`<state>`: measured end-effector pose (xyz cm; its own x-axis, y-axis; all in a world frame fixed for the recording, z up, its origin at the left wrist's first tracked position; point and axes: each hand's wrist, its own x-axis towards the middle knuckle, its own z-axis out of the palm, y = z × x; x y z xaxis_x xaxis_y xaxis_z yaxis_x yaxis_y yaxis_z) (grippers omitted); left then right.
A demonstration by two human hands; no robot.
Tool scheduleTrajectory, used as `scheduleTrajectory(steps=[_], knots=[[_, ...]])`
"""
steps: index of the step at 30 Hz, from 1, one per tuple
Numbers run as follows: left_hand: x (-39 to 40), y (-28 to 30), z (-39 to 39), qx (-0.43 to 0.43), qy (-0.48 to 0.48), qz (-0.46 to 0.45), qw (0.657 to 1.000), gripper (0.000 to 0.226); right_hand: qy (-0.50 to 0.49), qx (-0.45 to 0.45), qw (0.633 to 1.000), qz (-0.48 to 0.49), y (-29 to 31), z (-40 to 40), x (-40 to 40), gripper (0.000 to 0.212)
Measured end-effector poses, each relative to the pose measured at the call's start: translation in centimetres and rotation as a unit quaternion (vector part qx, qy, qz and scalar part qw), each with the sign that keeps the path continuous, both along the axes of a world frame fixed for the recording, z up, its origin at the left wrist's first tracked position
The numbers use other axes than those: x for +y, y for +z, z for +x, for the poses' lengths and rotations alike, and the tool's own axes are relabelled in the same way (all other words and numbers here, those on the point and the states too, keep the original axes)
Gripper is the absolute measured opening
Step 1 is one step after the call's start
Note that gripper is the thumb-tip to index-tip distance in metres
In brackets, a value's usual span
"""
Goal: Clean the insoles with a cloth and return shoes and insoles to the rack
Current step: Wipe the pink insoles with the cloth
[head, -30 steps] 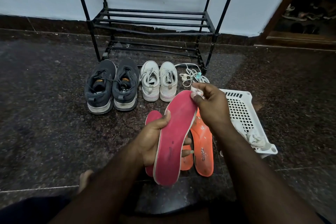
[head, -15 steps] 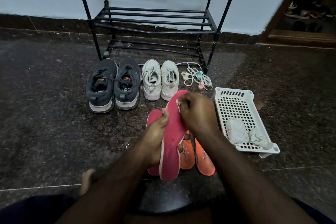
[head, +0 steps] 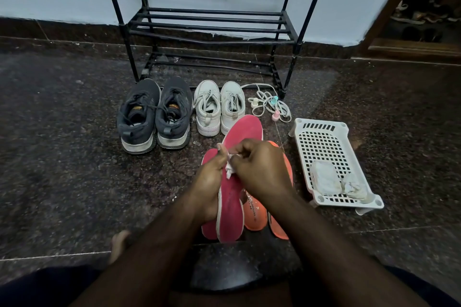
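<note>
The right hand (head: 259, 169) has come down from the toe of the pink insole (head: 239, 157) to its middle, pinching a small white cloth (head: 230, 164) against the surface, so the wipe appears to be working from toe toward heel. The left hand (head: 212, 182) grips the insole's left edge, fingers wrapped behind, holding it tilted above the floor (head: 74, 169). A second earlier the cloth sat at the very tip and the insole's face lay more open to view; now the right hand covers its centre. The second pink insole (head: 208, 227) and two orange insoles (head: 254, 217) lie beneath, uncleaned as far as I can judge. The dark shoes (head: 154, 114) and white shoes (head: 219, 107) stand before the empty rack (head: 212, 25), unmoved, so the return is some way off.
</note>
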<state>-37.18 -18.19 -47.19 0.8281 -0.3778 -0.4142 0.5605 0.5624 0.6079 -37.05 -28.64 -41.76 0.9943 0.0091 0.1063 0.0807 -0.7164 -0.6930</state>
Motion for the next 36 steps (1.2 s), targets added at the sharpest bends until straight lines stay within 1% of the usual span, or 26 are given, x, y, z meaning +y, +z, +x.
scheduleTrajectory(steps=[1, 3, 5, 7, 9, 10, 12, 13, 14, 16, 18, 19, 21, 23, 24, 27, 28, 30, 32, 33, 34, 36], knots=[[0.0, -0.1, 0.0, 0.004, 0.002, 0.006, 1.000, 0.062, -0.005, -0.024, 1.000, -0.009, 0.0, 0.2, 0.0, 0.011], [0.1, -0.4, 0.0, 0.000, -0.009, 0.022, 1.000, 0.061, -0.047, -0.059, 0.997, -0.024, 0.1, 1.5, -0.7, 0.014], [0.0, -0.3, -0.2, -0.006, -0.021, 0.027, 0.999, 0.063, -0.080, -0.054, 0.995, -0.024, 0.4, 2.2, -1.3, 0.014], [-0.1, 0.1, -0.3, -0.003, -0.013, 0.019, 1.000, 0.060, -0.052, -0.035, 0.998, -0.007, 0.3, 1.4, -0.9, 0.014], [-0.1, 0.5, -0.2, 0.010, 0.007, -0.016, 1.000, 0.059, 0.002, -0.016, 1.000, 0.012, 0.1, -0.2, 0.3, 0.012], [-0.1, 0.6, -0.1, 0.014, 0.010, -0.033, 0.999, 0.058, 0.017, -0.024, 1.000, 0.010, -0.1, -0.5, 0.5, 0.012], [0.2, 0.2, -0.1, 0.009, -0.001, -0.025, 1.000, 0.059, 0.013, -0.080, 0.996, -0.025, -0.4, 0.2, 0.1, 0.012], [0.4, -0.1, 0.0, 0.000, -0.013, -0.014, 1.000, 0.060, -0.004, -0.105, 0.993, -0.046, -0.3, 0.8, -0.3, 0.011], [0.5, -0.3, 0.0, -0.006, -0.025, -0.005, 1.000, 0.062, -0.023, -0.111, 0.992, -0.051, -0.1, 1.2, -0.8, 0.010], [0.6, -0.3, 0.0, -0.017, -0.034, -0.003, 0.999, 0.063, -0.038, -0.079, 0.996, -0.007, 0.4, 1.5, -1.6, 0.011], [0.7, -0.3, 0.2, -0.014, -0.032, -0.016, 0.999, 0.063, -0.007, -0.056, 0.998, 0.016, 0.5, 1.3, -1.7, 0.019], [0.6, -0.2, 0.2, -0.010, -0.032, -0.029, 0.999, 0.062, 0.019, -0.053, 0.998, -0.005, 0.6, 1.2, -1.6, 0.023], [0.6, -0.2, 0.3, -0.001, -0.031, -0.042, 0.999, 0.060, 0.070, -0.050, 0.993, -0.082, 0.5, 1.1, -1.3, 0.027], [0.6, -0.2, 0.2, 0.020, -0.019, -0.042, 0.999, 0.056, 0.093, -0.038, 0.985, -0.138, 0.1, 0.9, -0.7, 0.026], [0.6, -0.1, 0.1, 0.034, -0.013, -0.053, 0.998, 0.053, 0.099, -0.042, 0.983, -0.148, -0.1, 0.5, -0.3, 0.024], [1.0, -0.3, 0.6, 0.057, 0.018, -0.057, 0.997, 0.053, 0.126, -0.072, 0.980, -0.135, -0.6, -1.0, 0.7, 0.016], [1.0, -0.3, 0.7, 0.053, 0.013, -0.064, 0.996, 0.052, 0.119, -0.086, 0.981, -0.124, -0.9, -0.9, 0.6, 0.014], [1.0, 0.0, 0.5, 0.035, 0.002, -0.062, 0.997, 0.056, 0.065, -0.121, 0.984, -0.110, -1.1, 0.3, 0.1, 0.016], [0.7, 0.0, 0.3, 0.020, -0.011, -0.035, 0.999, 0.063, 0.014, -0.142, 0.983, -0.118, -1.1, 1.5, -0.3, 0.016], [0.6, -0.2, 0.2, 0.024, -0.010, -0.036, 0.999, 0.063, 0.003, -0.140, 0.981, -0.131, -1.3, 1.6, -0.4, 0.015], [0.5, 0.3, 0.1, 0.027, -0.008, -0.038, 0.999, 0.064, 0.007, -0.132, 0.981, -0.141, -1.4, 1.4, -0.3, 0.013], [0.8, 0.3, 0.3, 0.046, 0.009, -0.051, 0.998, 0.062, 0.045, -0.116, 0.982, -0.142, -1.6, 0.2, 0.3, 0.008]])
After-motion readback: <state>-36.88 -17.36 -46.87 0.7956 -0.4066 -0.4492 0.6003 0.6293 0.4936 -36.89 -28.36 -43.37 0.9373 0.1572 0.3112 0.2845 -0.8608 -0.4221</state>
